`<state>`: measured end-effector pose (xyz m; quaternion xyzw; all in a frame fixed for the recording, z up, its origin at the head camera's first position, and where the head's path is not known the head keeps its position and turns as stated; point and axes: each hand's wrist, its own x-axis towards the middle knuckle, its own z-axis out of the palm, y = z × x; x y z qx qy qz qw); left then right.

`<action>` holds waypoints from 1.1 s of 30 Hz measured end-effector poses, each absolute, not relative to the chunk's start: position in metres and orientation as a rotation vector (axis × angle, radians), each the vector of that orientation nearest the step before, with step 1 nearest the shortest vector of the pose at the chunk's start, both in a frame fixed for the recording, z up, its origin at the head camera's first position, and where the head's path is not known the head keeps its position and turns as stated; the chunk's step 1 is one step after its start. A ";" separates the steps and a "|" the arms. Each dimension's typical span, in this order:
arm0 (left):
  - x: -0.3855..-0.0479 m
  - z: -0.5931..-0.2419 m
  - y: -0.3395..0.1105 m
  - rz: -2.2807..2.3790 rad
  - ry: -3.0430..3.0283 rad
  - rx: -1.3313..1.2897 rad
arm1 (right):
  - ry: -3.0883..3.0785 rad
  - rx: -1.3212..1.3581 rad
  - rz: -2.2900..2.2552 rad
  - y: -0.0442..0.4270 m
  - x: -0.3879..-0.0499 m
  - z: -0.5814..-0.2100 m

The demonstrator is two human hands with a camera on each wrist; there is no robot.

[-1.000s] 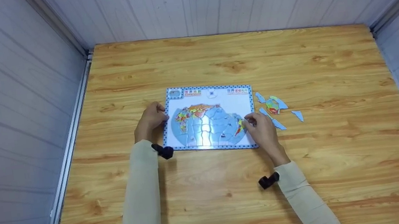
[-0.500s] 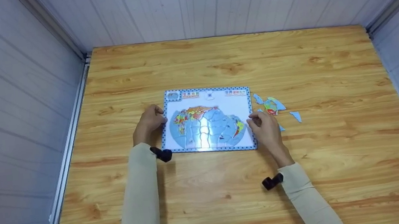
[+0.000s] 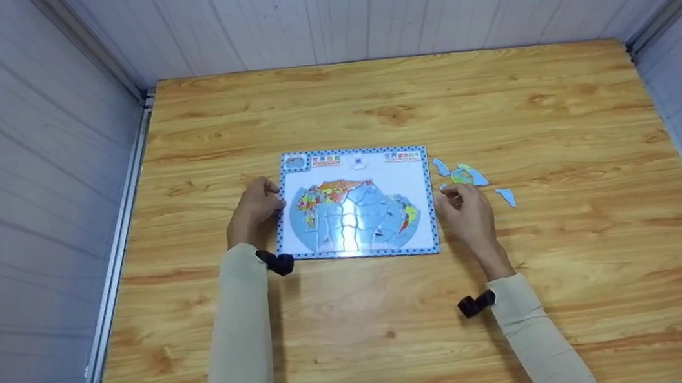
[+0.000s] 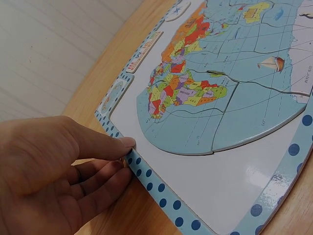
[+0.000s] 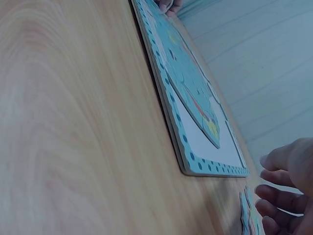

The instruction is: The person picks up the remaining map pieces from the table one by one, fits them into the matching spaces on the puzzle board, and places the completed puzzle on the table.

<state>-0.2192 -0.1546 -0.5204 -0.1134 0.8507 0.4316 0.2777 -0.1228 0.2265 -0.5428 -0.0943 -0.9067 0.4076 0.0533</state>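
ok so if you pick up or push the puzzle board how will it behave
The puzzle board is probably stiff, since its edge looks straight, without sagging, in the right wrist view. Pushed, it would likely slide rather than roll or tip, being broad and thin on the wooden table. Tilted, it might shed map pieces, whose edges stand above its white face.

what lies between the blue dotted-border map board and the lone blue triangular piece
In the head view, the right hand and, beyond it, loose green and blue pieces.
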 end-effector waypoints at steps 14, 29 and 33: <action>-0.218 -0.519 -0.154 1.159 2.283 -0.311 | -2.739 -0.368 1.205 0.247 -0.128 -0.543; -0.219 -0.521 -0.156 1.177 2.296 -0.285 | -2.715 -0.451 1.219 0.272 -0.127 -0.544; -0.219 -0.521 -0.156 1.188 2.298 -0.273 | -2.708 -0.451 1.185 0.279 -0.127 -0.544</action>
